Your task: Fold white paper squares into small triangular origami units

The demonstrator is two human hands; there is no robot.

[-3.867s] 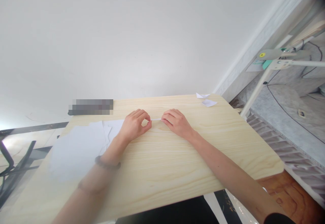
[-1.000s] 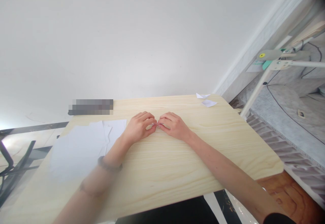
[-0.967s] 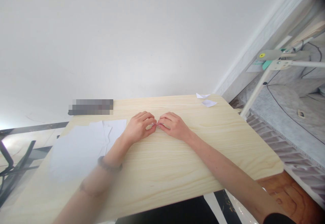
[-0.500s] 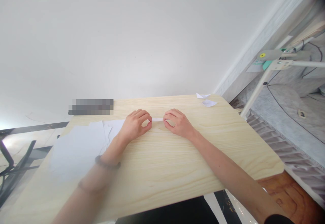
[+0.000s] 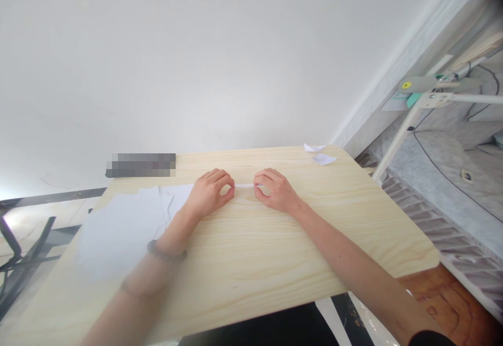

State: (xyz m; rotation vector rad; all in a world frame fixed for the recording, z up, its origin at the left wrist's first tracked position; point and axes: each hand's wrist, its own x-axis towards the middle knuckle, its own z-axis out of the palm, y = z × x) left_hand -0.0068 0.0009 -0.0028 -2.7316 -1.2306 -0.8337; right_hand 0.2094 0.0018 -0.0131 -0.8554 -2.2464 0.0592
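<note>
Between my two hands stretches a narrow white strip of paper point(image 5: 244, 185), seen nearly edge-on just above the table. My left hand point(image 5: 210, 193) pinches its left end between thumb and fingers. At the other end, my right hand point(image 5: 276, 191) grips the paper in a similar pinch. My fingers cover both ends, so its full shape is hidden. Loose white paper sheets point(image 5: 113, 225) lie beneath and beside my left forearm, overlapping one another.
Two small folded paper pieces point(image 5: 324, 159) rest at the table's far right corner. A dark, pixelated object point(image 5: 141, 165) lies at the far left edge. The wooden table point(image 5: 251, 262) meets a white wall point(image 5: 220, 63). A white metal frame point(image 5: 403, 131) stands to the right.
The visible paper strip looks slightly thinner, as though tilted a little. Both hands stay in almost the same place, with their pinches kept.
</note>
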